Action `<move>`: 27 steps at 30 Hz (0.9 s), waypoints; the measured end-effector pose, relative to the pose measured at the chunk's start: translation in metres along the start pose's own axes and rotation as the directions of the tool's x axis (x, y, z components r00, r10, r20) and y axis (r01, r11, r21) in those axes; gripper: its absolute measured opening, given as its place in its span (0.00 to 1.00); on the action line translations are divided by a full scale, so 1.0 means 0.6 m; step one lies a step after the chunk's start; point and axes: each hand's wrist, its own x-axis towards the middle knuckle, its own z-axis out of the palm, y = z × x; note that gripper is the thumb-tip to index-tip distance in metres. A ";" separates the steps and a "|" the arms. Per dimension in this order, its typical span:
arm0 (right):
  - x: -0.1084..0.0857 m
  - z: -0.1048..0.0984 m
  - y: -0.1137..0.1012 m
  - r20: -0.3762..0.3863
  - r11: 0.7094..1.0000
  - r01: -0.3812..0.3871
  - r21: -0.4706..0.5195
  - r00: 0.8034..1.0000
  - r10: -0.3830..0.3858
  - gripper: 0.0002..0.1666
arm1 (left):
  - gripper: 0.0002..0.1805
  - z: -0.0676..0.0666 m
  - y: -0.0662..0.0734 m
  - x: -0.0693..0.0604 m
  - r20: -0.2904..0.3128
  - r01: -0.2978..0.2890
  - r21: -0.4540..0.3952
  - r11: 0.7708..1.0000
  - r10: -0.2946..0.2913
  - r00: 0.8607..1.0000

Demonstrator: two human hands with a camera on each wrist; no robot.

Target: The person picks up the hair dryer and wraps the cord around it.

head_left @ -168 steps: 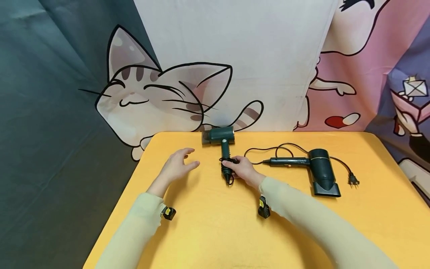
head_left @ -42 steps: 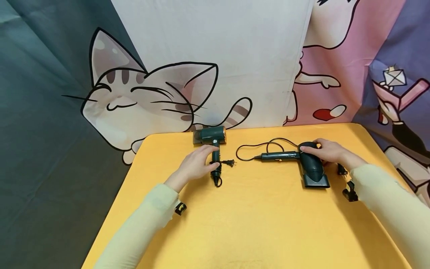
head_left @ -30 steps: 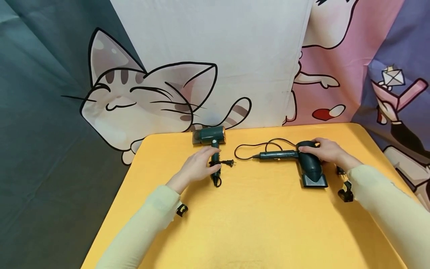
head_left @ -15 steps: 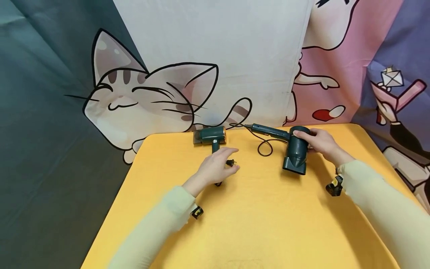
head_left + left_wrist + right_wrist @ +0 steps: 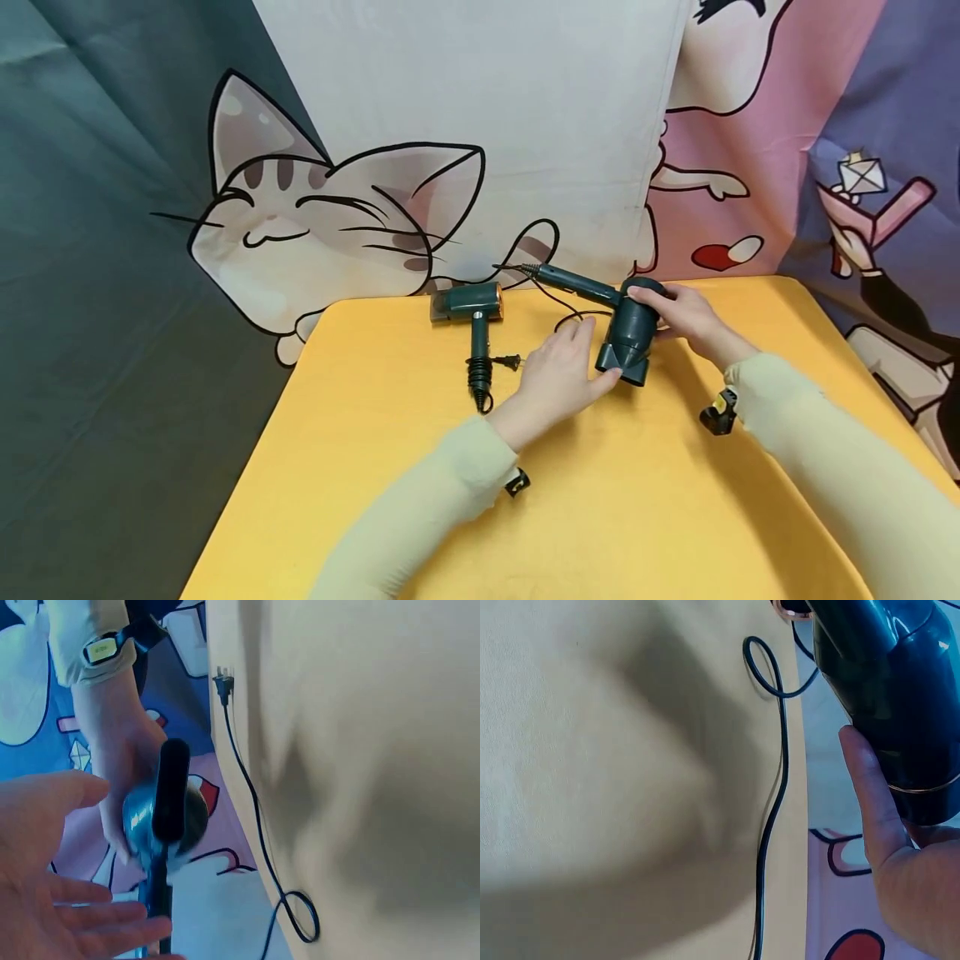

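Note:
My right hand [image 5: 686, 318] grips the barrel of a dark green hair dryer [image 5: 632, 329] and holds it above the table, its handle pointing back and left. Fingers and thumb lie around the barrel in the right wrist view, near its rear end. My left hand [image 5: 558, 375] is beside the dryer's nozzle with fingers spread. In the left wrist view a gap shows between the left thumb and the nozzle [image 5: 172, 791]. A second dark green hair dryer [image 5: 468, 302] lies to the left, its cord wound around the handle.
The held dryer's cord [image 5: 769, 825] trails across the yellow table [image 5: 420, 467] in a loop, and its plug [image 5: 223, 685] lies on the tabletop. The other dryer's plug [image 5: 508, 362] sticks out to the right of its handle. A printed cloth backdrop [image 5: 570, 133] stands behind the table.
My right hand has gripped the right hair dryer, lifted it and brought it leftward. My left hand has left the other dryer's handle and moved right, to the lifted dryer's nozzle.

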 end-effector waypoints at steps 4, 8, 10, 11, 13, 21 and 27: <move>-0.002 0.018 -0.008 0.005 1.000 0.012 0.022 1.000 -0.012 0.59 | 0.47 0.012 0.020 0.014 -0.060 0.022 0.093 0.995 -0.017 0.998; -0.001 0.032 -0.013 -0.002 0.999 0.011 0.049 1.000 -0.011 0.59 | 0.50 0.026 0.029 0.024 -0.092 0.056 0.178 0.982 -0.040 0.995; -0.001 0.037 -0.015 -0.009 0.998 0.011 0.059 1.000 -0.011 0.60 | 0.52 0.032 0.034 0.028 -0.098 0.074 0.227 0.971 -0.053 0.994; -0.002 0.039 -0.016 -0.011 0.998 0.012 0.059 1.000 -0.012 0.60 | 0.53 0.035 0.036 0.029 -0.100 0.082 0.248 0.965 -0.059 0.993; -0.002 0.042 -0.018 -0.011 0.998 0.019 0.060 1.000 -0.019 0.60 | 0.56 0.039 0.043 0.032 -0.103 0.095 0.274 0.957 -0.069 0.992; -0.004 0.061 -0.022 -0.013 0.995 0.036 0.097 0.999 -0.035 0.57 | 0.56 0.052 0.062 0.040 -0.152 0.162 0.322 0.933 -0.117 0.981; -0.007 0.069 -0.024 -0.017 0.994 0.040 0.099 0.999 -0.039 0.55 | 0.48 0.055 0.054 0.039 -0.194 0.162 0.321 0.933 -0.103 0.976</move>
